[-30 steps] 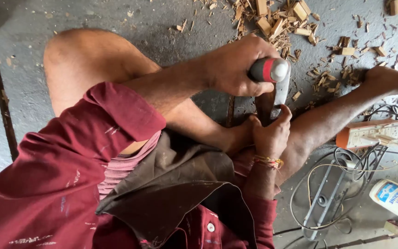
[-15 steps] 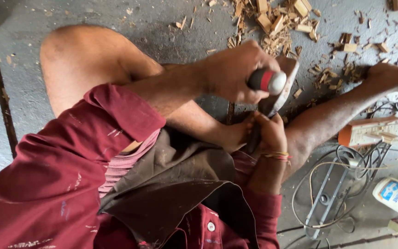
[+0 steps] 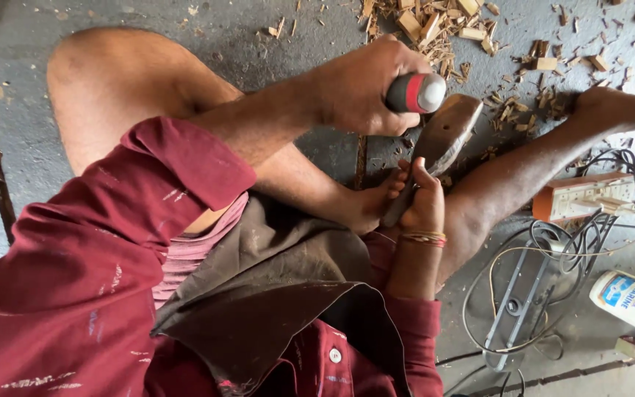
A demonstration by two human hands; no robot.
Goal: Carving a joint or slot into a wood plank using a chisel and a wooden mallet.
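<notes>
I see the left hand (image 3: 365, 84) clenching a red-handled tool (image 3: 414, 93), the right hand (image 3: 422, 200) clasping the wood piece (image 3: 446, 132). Chips (image 3: 435, 22) litter the floor (image 3: 259, 37); shaping looks partly done.

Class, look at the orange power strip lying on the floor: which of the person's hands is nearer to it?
Right. The right hand, gripping the wooden piece, lies just across the shin from the power strip; the left hand, holding the red-handled tool, is farther away, up-left.

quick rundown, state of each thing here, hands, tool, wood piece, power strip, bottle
left hand: fist shut on tool handle
tool handle: red and grey, raised over wood
right hand: grips wood piece
wood piece: tilted, propped against foot
power strip: flat, cables plugged in
bottle: lying on its side
</notes>
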